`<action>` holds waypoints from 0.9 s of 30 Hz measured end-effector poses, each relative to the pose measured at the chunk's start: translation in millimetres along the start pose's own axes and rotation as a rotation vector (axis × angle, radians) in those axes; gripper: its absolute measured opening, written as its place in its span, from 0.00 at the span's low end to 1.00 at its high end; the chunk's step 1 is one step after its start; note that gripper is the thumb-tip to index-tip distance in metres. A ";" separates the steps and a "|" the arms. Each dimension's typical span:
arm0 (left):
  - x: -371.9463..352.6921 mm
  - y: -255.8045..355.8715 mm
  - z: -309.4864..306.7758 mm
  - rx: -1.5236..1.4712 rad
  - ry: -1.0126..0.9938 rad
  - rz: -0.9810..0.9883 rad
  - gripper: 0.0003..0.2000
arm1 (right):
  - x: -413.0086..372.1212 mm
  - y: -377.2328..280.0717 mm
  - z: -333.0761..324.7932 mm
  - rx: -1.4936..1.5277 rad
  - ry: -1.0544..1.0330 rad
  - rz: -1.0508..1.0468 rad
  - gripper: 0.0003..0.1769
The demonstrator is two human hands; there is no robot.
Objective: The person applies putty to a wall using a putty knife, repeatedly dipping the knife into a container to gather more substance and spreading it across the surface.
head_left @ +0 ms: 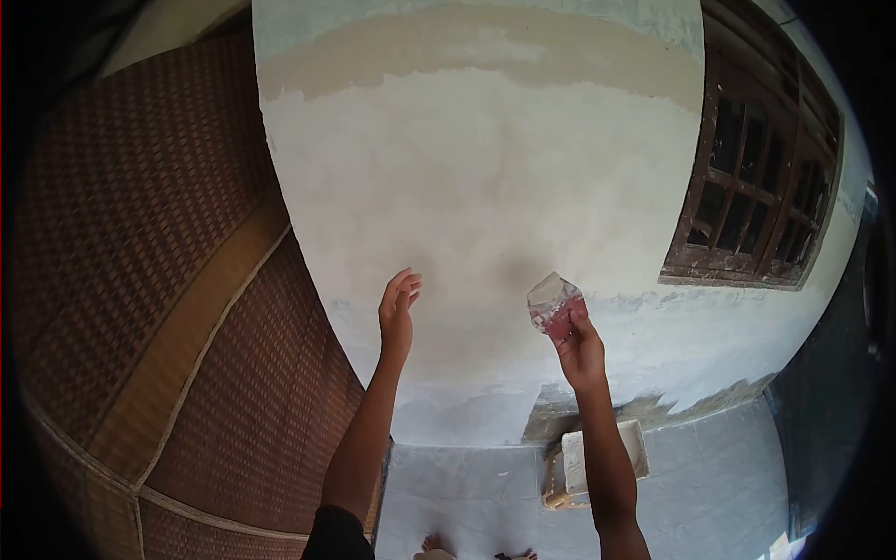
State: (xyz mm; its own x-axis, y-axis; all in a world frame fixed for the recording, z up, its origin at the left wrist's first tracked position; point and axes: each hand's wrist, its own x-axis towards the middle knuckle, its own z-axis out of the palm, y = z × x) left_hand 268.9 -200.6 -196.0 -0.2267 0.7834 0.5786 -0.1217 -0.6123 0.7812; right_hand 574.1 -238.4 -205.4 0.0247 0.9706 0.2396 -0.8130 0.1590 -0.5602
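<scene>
While the scraper [553, 303] stood raised against the wall [485, 168], its pale, putty-smeared blade pointed up and a little to the left, and its reddish handle sat below. The right hand [581, 350] was clamped around that handle, fingers closed tight, with the forearm running down toward the near edge of the view. I could not tell whether the blade actually pressed on the plaster or hung just off it.

To the left of the scraper, well apart from it and at about the same height, the left hand [398, 313] was lifted with its fingers straight and slightly apart, holding nothing. Whether its fingertips met the wall could not be told.

The wall around both hands was coated in smooth off-white, with a tan band across the far top and a greyer, rougher strip low down. On the right, a dark wooden window [761, 187] with a grid of bars was set into it. On the left stood a brown woven panel [140, 280] with lighter borders.

Near the foot of the wall, a shallow whitish tray [567, 467] lay on the grey floor [467, 495], partly behind the right forearm. Bare toes [434, 546] showed at the nearest edge.
</scene>
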 end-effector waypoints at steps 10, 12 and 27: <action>89.1 57.0 -106.4 0.071 0.096 0.174 0.17 | 51.8 79.2 148.1 -0.003 -0.149 0.103 0.22; 103.1 62.4 -118.2 0.075 0.127 0.218 0.16 | 66.7 86.0 169.2 -0.064 -0.197 0.108 0.21; 215.9 87.0 -192.6 0.219 0.241 0.455 0.18 | 152.5 140.7 327.4 -0.327 -0.477 -0.054 0.19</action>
State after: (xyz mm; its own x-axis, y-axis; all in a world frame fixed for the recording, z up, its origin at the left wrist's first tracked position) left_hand 23.3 -105.3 -48.3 -0.4276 0.3826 0.8190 0.2377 -0.8266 0.5102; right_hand 273.0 -127.2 11.9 -0.2657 0.7826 0.5630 -0.5943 0.3269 -0.7348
